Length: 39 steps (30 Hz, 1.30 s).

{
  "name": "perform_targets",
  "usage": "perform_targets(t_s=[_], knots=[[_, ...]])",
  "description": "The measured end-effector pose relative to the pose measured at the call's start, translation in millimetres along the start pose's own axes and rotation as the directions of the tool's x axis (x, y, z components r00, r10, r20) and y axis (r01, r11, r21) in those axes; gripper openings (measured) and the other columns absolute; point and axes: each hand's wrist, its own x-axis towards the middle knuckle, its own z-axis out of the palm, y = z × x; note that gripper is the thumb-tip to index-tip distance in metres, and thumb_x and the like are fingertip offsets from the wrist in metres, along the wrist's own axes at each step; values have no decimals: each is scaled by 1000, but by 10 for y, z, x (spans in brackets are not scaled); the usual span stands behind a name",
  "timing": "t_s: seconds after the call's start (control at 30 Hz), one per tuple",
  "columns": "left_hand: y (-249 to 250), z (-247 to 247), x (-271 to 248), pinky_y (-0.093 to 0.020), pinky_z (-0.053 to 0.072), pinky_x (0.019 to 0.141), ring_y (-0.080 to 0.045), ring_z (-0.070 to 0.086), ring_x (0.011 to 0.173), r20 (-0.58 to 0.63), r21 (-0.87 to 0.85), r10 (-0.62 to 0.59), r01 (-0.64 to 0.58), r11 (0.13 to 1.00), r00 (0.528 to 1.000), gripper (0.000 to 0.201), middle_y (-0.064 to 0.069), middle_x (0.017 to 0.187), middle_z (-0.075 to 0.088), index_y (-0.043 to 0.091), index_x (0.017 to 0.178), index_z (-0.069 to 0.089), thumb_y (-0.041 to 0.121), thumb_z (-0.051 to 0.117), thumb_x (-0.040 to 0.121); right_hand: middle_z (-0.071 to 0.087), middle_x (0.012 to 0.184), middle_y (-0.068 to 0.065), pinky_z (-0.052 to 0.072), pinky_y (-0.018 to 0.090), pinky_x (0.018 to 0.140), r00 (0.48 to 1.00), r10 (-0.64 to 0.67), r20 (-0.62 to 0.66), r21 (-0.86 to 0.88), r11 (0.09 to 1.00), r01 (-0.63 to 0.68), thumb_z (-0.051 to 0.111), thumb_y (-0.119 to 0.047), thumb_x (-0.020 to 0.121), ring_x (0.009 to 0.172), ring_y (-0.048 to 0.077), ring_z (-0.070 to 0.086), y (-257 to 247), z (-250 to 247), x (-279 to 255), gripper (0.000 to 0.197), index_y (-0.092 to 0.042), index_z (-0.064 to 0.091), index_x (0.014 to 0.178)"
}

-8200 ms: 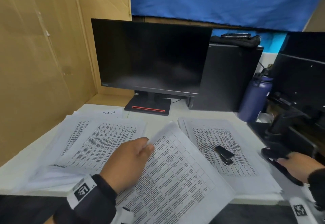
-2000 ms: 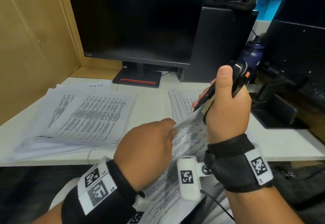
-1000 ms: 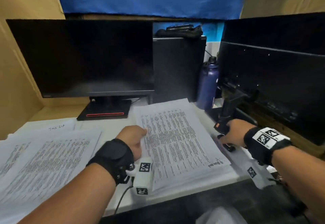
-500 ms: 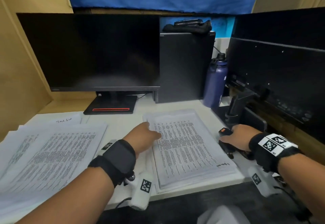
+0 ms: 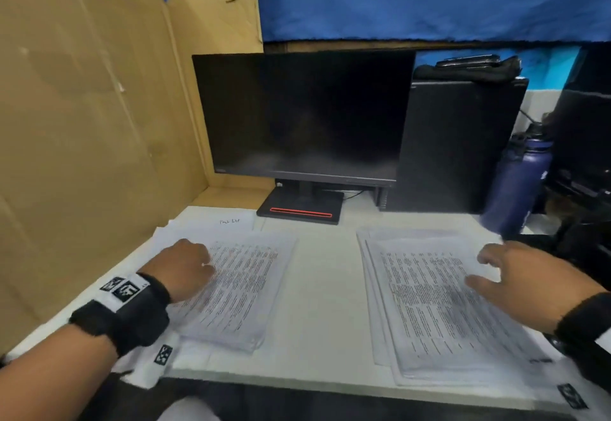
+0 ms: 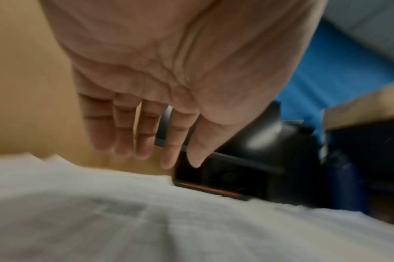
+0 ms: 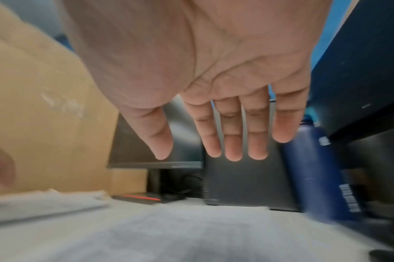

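Risk is mostly w/ loose sheets: left hand (image 5: pixel 185 270) hangs w/ relaxed fingers over left paper stack (image 5: pixel 244 288). Right hand (image 5: pixel 525 283) is spread, holding nothing, above right paper stack (image 5: pixel 429 298). Both stacks lie on desk (image 5: pixel 324 288). Careless sweep could fan the pages, mix stacks, or push sheets off front edge.

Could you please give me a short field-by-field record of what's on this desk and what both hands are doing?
Left hand: open, fingers straight, over the left paper stack, holding nothing
Right hand: open, fingers spread, over the right paper stack, holding nothing
Paper stacks: two, printed, lying flat, apart on the white desk
Behind: dark monitor, black computer tower, blue bottle at right
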Motion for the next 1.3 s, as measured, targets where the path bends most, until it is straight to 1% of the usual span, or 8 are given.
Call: perform_targets(t_s=[0.2,0.53,0.6,0.83,0.97,1.07,1.13,1.3], knots=[[-536,28,178,-27,51,79,-16,67,93,152,196,-173,142,970,973,40,3,100,70,16,102,66,53,66,88,60,112,-19,46,22,82,962,-255,95,462,867,184,58,-63,86,94,-1,57,-1198,84,-247,36,-37,58,112],[-552,92,49,-36,45,63,-24,61,77,90,-211,-81,99,973,993,7,-9,85,64,9,84,61,13,66,86,60,115,-7,47,24,86,906,-299,300,821,564,-86,70,-46,87,104,8,60,-2201,736,-363,41,-25,56,119],[-565,101,0,-30,35,59,-17,48,69,2,-402,-78,72,913,997,16,1,80,55,17,81,52,9,63,89,60,113,-5,45,21,80,921,-263,288,841,529,-112,71,-38,88,101,8,60,-2199,757,-396,42,-24,53,123],[-285,-39,-484,-39,56,72,-12,73,71,-270,-833,-48,-208,513,962,17,0,94,77,22,107,58,7,59,101,60,123,-5,49,43,105,931,-192,311,908,349,-231,74,-55,73,110,16,64,-2065,718,-415,81,-30,36,140],[-44,-120,-742,-57,59,89,-35,77,100,-186,-970,39,-190,153,982,37,-8,112,79,24,129,55,0,58,101,70,115,2,59,39,83,952,-136,275,955,157,-254,70,-34,91,87,19,73,-1975,543,-442,45,-28,46,129],[107,-61,-801,-58,54,100,-34,74,111,-61,-983,172,-90,163,983,37,-9,121,78,15,131,61,-5,56,100,77,100,1,58,47,85,990,38,138,977,160,-142,60,-10,97,90,21,74,-1813,430,-456,21,-25,57,111],[218,11,-792,-56,53,104,-29,75,112,19,-972,232,-36,232,973,33,-7,122,78,13,130,65,0,55,101,76,96,-6,54,35,80,990,133,41,975,212,-69,56,-7,98,91,15,72,-1694,338,-480,19,-24,58,105],[523,165,-704,-59,49,108,-40,71,116,111,-993,199,114,-4,974,29,-18,123,75,7,131,64,9,48,107,76,93,-5,45,29,66,980,198,27,985,162,-60,55,-7,98,87,14,70,-1472,198,-472,14,-19,60,104]])
